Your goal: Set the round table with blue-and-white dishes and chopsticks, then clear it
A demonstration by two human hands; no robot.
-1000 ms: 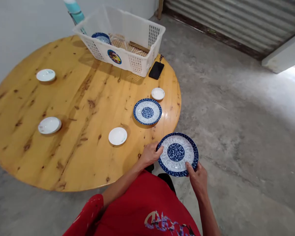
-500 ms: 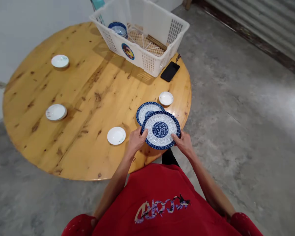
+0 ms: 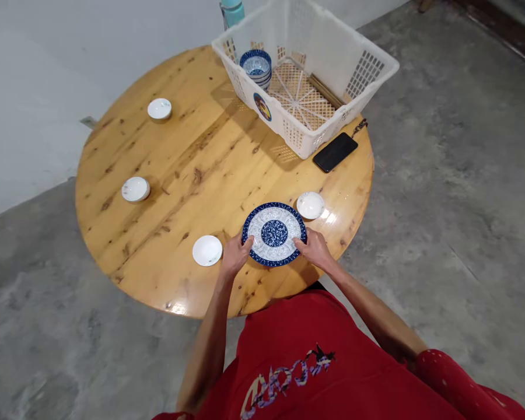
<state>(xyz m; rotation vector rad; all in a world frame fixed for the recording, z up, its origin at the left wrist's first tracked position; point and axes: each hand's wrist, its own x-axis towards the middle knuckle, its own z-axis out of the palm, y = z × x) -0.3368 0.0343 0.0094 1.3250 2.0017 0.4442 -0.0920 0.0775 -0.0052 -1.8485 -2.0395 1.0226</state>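
Between my hands is a blue-and-white patterned plate [image 3: 274, 233] with a dark blue rim, its face upward near the front edge of the table. My left hand [image 3: 237, 252] grips its left rim, thumb on top. On the opposite rim, my right hand [image 3: 314, 249] is closed the same way. The second patterned plate is hidden beneath this one. A small white dish [image 3: 207, 251] lies just left of my left hand, and a small white bowl [image 3: 310, 205] stands beyond my right hand.
The round wooden table [image 3: 192, 198] also bears a white bowl [image 3: 135, 189] at left and another small bowl [image 3: 160, 109] farther back. A white plastic basket [image 3: 297, 137] holds blue-and-white bowls [image 3: 256, 67] and chopsticks [image 3: 326, 91]. A black phone [image 3: 335, 152] lies beside it; a turquoise bottle [image 3: 233, 11] stands behind.
Both hands have moved the held plate forward and left, over the other patterned plate, which it now covers. The camera view has turned left.
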